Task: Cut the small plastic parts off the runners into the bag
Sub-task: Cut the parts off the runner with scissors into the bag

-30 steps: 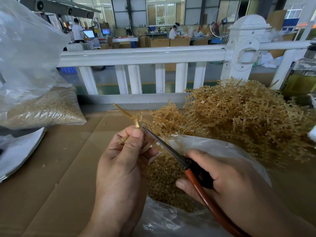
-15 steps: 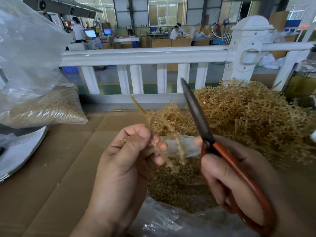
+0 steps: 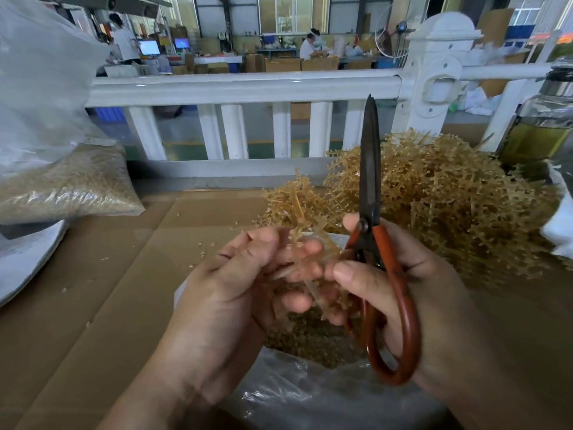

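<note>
While the scissors (image 3: 370,169) stand upright w/ blades together, tip in front of the white railing (image 3: 248,88), the right hand (image 3: 428,293) grips their red handles: fingers curled through the big loop, thumb across the front. Left hand (image 3: 245,287) has its fingers curled round a tan runner (image 3: 298,209). The runner's upper stem sticks up past the fingertips; its lower part is blurred betw. the fingers. Both hands sit close together, right thumb tip just beside the left fingertips; cannot tell if they touch.

Directly below the hands: open clear bag (image 3: 294,395) on the cardboard-covered table (image 3: 93,299), holding a heap of cut small parts (image 3: 310,346). Behind & right of the hands: large tangled pile of uncut runners (image 3: 459,212) on the table. Far left: second clear bag (image 3: 65,184), filled w/ tan parts of the same colour, slumped on the table. Upper right: glass bottle (image 3: 539,135) w/ yellowish liquid. A few loose bits (image 3: 203,253) lie on the cardboard nr. the left hand. Bkgd.: workshop floor beyond the railing, a seated person in white (image 3: 308,48).
</note>
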